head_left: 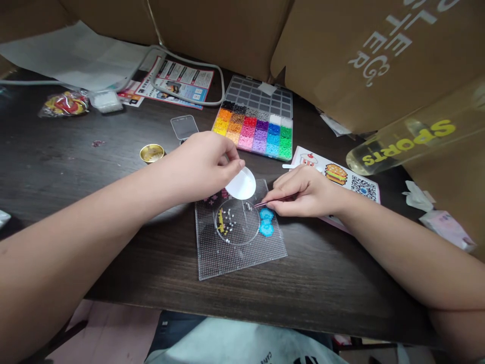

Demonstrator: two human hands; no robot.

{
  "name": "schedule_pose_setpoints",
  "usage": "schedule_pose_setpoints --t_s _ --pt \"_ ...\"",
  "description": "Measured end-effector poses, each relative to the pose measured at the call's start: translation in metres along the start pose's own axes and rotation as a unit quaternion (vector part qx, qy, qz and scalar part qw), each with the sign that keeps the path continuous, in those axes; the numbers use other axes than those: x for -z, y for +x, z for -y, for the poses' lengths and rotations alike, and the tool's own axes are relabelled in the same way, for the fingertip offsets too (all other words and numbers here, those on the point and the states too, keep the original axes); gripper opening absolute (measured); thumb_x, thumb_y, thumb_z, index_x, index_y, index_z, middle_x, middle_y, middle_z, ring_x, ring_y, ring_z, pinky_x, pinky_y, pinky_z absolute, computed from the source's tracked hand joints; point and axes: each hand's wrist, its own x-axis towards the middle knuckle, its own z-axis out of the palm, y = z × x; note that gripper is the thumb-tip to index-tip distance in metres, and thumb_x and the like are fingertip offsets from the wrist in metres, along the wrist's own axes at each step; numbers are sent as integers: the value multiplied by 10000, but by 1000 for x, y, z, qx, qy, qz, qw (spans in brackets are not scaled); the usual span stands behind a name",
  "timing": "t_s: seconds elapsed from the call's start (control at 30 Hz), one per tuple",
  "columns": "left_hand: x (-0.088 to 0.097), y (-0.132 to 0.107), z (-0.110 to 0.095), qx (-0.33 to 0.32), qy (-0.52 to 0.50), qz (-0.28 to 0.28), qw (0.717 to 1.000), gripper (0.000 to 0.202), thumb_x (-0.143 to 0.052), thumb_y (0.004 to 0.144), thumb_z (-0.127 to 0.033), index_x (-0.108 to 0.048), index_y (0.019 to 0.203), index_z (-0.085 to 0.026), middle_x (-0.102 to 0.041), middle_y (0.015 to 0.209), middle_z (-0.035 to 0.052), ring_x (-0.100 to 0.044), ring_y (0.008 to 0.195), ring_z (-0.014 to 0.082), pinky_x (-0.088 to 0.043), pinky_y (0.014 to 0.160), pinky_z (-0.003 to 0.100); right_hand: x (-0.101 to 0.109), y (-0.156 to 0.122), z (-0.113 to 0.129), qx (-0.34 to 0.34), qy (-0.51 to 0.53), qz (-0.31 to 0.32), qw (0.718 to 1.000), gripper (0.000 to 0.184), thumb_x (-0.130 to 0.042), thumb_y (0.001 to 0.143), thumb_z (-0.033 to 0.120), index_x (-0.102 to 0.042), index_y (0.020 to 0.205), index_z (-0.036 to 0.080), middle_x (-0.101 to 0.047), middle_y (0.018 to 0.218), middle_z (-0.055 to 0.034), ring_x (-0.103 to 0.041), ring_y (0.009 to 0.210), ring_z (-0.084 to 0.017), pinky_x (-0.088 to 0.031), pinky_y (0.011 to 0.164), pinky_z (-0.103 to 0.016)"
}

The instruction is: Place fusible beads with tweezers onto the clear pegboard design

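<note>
My left hand (212, 162) pinches a round white disc-like piece (242, 185), tilted above the far part of a clear pegboard (242, 260). A pair of dark tweezers (278, 200) is gripped in my right hand (303, 192), its tips low over the board. Lying on the pegboard is a clear round plate (238, 242), with yellow beads (221, 221) in a row and scattered white beads (232, 216). A blue bow-shaped bead piece (266, 222) sits by its right edge. Pink beads (225, 194) show partly behind my left hand.
Behind my hands lies an open compartment box (257, 126) of coloured beads. A gold cup (152, 152) stands left of it. To the right are a pattern sheet (364, 182) and a clear "SPORTS" bottle (409, 141). Cardboard (215, 35) walls the back.
</note>
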Motion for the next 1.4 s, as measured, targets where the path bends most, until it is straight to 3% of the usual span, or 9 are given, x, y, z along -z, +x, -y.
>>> schedule_pose_setpoints --t_s 0.37,0.5,0.6,0.7,0.8,0.93,1.2,1.4 --pt "-1 1 2 -13 -8 -1 1000 173 -615 949 -330 -711 855 -221 -720 629 -62 -671 558 140 -455 659 293 0 -2 -1 11 1 -9 1000 186 -780 943 202 -889 1086 154 -798 732 -61 -682 599 -117 -512 545 -207" --pt "-1 1 4 -19 -6 4 1000 167 -614 930 -338 -697 839 -226 -722 650 -41 -680 605 160 -447 657 294 1 -3 0 -20 18 -15 1000 194 -787 932 221 -895 1091 200 -785 720 -45 -642 575 -111 -493 524 -225" --pt "-1 1 3 -17 -7 13 1000 151 -630 921 -344 -695 854 -225 -725 666 -26 -671 622 168 -439 644 295 -1 -3 5 -29 44 -86 995 153 -805 905 219 -908 1018 217 -742 652 -31 -570 514 -101 -442 474 -241" --pt "-3 -1 1 -13 -22 36 999 164 -637 936 -364 -694 872 -224 -695 618 -31 -612 541 157 -412 588 299 -5 -2 6 -17 55 -168 984 115 -841 866 200 -911 958 207 -756 656 -42 -585 498 -103 -465 466 -238" --pt "-3 -2 0 -11 -52 62 997 173 -652 946 -376 -681 868 -223 -641 548 -55 -537 459 136 -376 526 293 -6 0 3 -20 38 -177 983 110 -854 847 199 -906 943 184 -790 693 -65 -648 524 -123 -515 486 -231" --pt "-2 -2 2 -17 -93 75 993 170 -657 965 -373 -667 885 -223 -652 553 -61 -574 459 129 -403 506 271 -4 1 -1 -24 32 -169 985 147 -859 834 211 -903 969 171 -814 735 -90 -688 561 -136 -541 509 -221" --pt "3 -3 3 -10 -89 62 994 159 -664 946 -378 -669 875 -235 -726 634 -34 -628 493 142 -438 516 271 0 -2 -3 -33 18 -195 980 151 -867 840 224 -905 984 199 -826 761 -95 -685 550 -140 -532 489 -221" --pt "5 -1 3 -10 -57 21 998 184 -625 940 -372 -692 852 -226 -732 663 -32 -627 514 141 -432 556 284 -3 -2 -4 -44 35 -212 976 139 -887 831 263 -905 948 191 -822 752 -97 -669 531 -143 -537 475 -243"
